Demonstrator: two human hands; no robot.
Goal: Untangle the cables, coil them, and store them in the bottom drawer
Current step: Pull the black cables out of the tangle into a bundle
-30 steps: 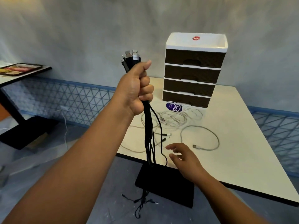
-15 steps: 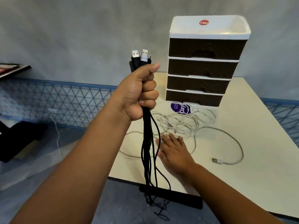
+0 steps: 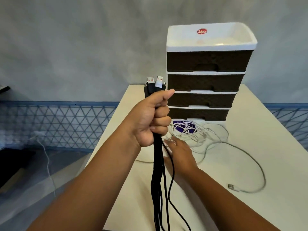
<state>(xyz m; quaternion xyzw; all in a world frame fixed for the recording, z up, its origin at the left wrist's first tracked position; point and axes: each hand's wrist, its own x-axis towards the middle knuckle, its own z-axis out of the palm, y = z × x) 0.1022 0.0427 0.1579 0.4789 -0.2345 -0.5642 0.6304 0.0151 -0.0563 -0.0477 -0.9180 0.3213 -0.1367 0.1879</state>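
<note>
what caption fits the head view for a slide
Left hand grips black cables; right hand reaches white cables.

The drawer box [image 3: 205, 77] is shiny plastic. The black cables [image 3: 158, 172] look matt, with shiny metal plugs [image 3: 150, 80]. The worktop [image 3: 250, 164] is smooth.

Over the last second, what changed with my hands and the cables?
The right hand moved forward from the table's near edge onto the tangle of white cables, fingers flat, gripping nothing yet. The left hand kept its fist round the black cable bundle, plugs up. The drawer unit stayed shut, and the loose white cable stayed on the table.
</note>
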